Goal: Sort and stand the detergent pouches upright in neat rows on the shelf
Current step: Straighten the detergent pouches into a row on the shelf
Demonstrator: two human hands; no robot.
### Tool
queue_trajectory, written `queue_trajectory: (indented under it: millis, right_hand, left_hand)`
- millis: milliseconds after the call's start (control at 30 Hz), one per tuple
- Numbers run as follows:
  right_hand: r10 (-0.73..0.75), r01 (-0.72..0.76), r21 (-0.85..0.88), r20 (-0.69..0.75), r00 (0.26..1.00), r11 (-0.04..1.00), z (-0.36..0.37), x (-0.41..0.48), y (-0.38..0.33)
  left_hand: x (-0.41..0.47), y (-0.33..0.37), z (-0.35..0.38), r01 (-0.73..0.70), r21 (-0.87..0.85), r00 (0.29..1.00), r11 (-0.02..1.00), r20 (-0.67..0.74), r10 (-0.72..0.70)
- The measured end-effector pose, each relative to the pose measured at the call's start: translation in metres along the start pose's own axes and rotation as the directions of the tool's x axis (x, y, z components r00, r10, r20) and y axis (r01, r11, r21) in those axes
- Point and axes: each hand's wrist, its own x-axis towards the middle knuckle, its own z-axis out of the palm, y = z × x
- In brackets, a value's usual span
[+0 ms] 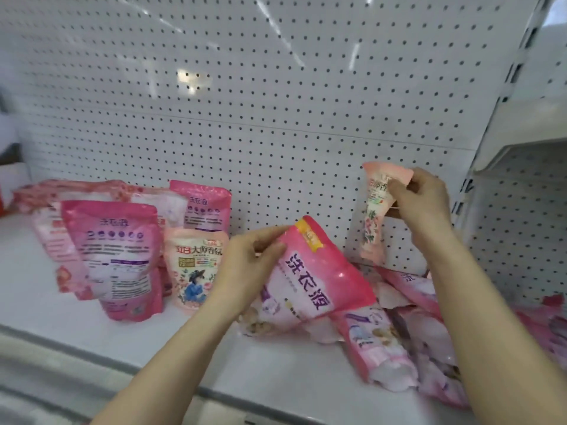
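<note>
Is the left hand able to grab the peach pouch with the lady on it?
Probably not yet: the left hand is already gripping a pink pouch. The peach pouch stands close by, unblocked.

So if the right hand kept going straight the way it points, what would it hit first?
Probably the white pegboard back panel: the right hand points up and back with its peach pouch close before the panel. Depth is unclear.

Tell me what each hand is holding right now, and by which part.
The left hand grips the bright pink pouch by its upper left edge. The right hand holds the pale peach pouch near its top.
</note>
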Motion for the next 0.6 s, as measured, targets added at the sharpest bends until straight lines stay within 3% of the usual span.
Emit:
queue_trajectory:
  millis: [167,267,400,533,600]
  right_hand:
    - [-0.058,0.058,0.008,0.219,0.974,0.998,0.082,-0.012,-0.010]
    - [-0.041,0.035,0.023,0.384,0.922,0.999,0.133,-0.025,-0.003]
    - [0.012,-0.046,0.059,0.477,0.879,0.997,0.174,-0.040,0.013]
    - [0.126,-0.176,0.033,0.571,0.811,0.984,0.190,-0.051,0.031]
    - [0.127,-0.139,-0.026,0.593,0.795,0.990,0.187,-0.053,0.030]
  left_hand:
    - [-0.028,-0.022,-0.042,0.014,0.101,0.995,0.995,-0.099,-0.004]
    - [-0.030,-0.026,-0.067,0.002,0.166,0.994,0.986,-0.112,0.017]
    - [-0.033,-0.032,-0.081,-0.009,0.214,0.990,0.977,-0.134,0.038]
    - [-0.034,-0.036,-0.094,0.031,0.037,0.967,0.999,-0.254,-0.021]
    - [-0.034,-0.035,-0.100,0.030,-0.070,0.947,0.997,-0.316,-0.051]
